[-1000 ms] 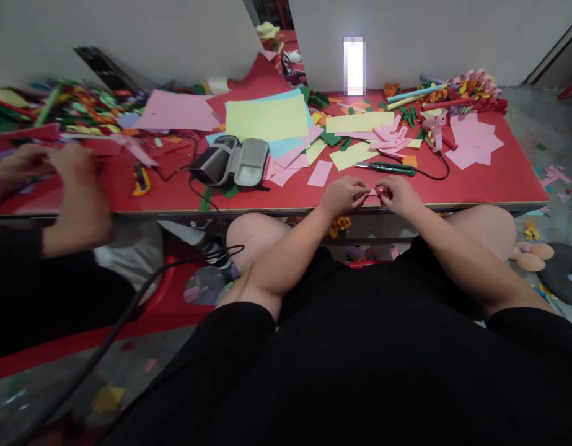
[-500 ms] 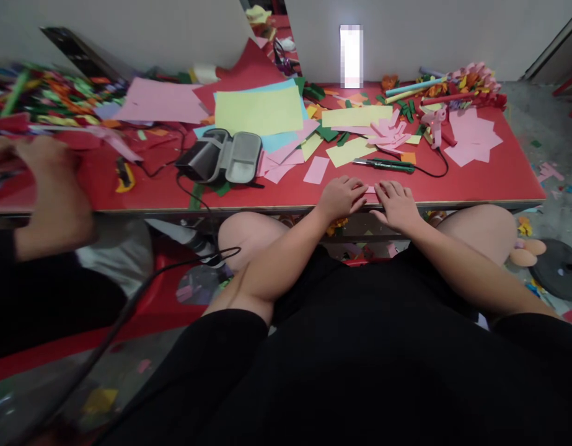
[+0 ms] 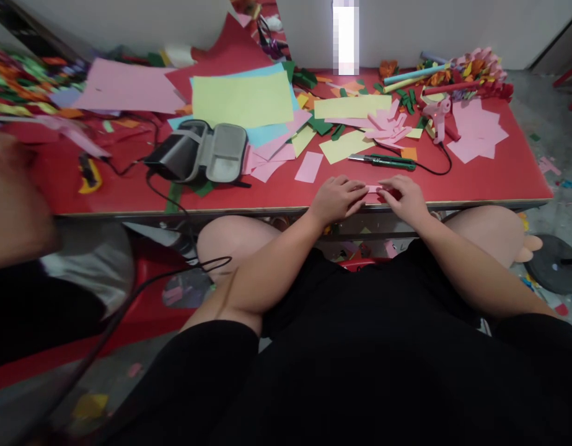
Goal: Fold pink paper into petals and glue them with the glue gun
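A small folded strip of pink paper lies at the red table's front edge. My left hand presses its left end with the fingertips, fingers together. At the other end, the thumb and fingers of my right hand pinch the strip. A green utility knife rests just beyond my hands, and a pink paper rectangle lies to the left. Behind the knife are a heap of pink paper strips and a pale yellow sheet.
A pink glue gun with a black cable stands at the right near pink sheets. Left of centre sits an open grey case. A yellow cutter lies near a co-worker's blurred arm. Paper flowers are at the back right.
My right hand has gone from lying flat with fingers stretched to a curled pinch on the strip. My left hand stays on it. The view has shifted slightly; the co-worker's arm has moved.
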Action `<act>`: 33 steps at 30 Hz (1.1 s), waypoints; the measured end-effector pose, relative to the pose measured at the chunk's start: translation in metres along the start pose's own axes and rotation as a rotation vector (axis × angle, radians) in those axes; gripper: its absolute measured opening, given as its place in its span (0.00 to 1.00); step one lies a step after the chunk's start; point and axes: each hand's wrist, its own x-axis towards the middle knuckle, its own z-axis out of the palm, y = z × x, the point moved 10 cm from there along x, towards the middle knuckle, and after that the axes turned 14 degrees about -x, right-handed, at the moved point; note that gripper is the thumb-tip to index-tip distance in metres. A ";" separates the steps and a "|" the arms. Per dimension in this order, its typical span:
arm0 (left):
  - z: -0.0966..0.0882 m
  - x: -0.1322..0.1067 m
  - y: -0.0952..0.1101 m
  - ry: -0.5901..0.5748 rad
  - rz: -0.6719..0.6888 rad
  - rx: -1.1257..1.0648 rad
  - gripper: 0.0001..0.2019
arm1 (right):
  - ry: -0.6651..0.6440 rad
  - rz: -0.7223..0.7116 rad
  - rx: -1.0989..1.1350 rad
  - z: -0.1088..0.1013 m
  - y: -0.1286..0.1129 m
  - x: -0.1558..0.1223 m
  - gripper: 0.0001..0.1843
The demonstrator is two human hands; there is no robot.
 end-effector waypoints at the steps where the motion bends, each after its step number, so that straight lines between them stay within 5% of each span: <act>1: -0.001 0.000 0.000 0.007 0.002 -0.008 0.26 | -0.001 0.000 -0.004 0.001 0.000 0.003 0.19; 19: -0.003 0.002 -0.002 0.016 -0.014 -0.040 0.26 | -0.042 -0.098 -0.414 0.000 -0.018 -0.009 0.25; 33: 0.001 0.001 0.000 0.014 -0.015 -0.016 0.27 | 0.008 0.060 -0.227 -0.001 0.003 -0.005 0.14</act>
